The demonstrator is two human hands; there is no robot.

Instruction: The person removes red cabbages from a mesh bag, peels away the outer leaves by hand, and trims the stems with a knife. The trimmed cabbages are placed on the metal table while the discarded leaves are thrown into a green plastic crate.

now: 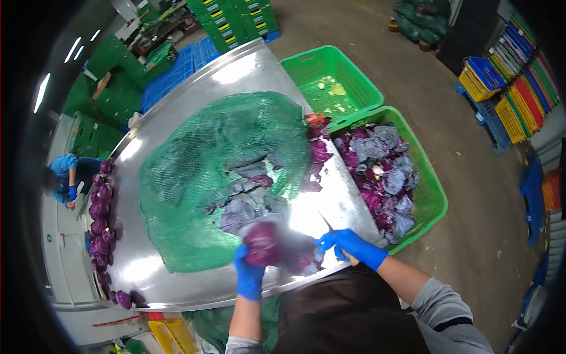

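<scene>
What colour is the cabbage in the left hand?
Purple; the head view shows the cabbage, slightly blurred.

Vegetable-processing workroom: big steel table (236, 68), row of red cabbages (100, 209), stacked plastic crates (233, 23), strip lights (42, 92).

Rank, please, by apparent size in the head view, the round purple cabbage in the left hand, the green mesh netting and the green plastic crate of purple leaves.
1. Green mesh netting
2. Green plastic crate of purple leaves
3. Round purple cabbage, clearly smallest
</scene>
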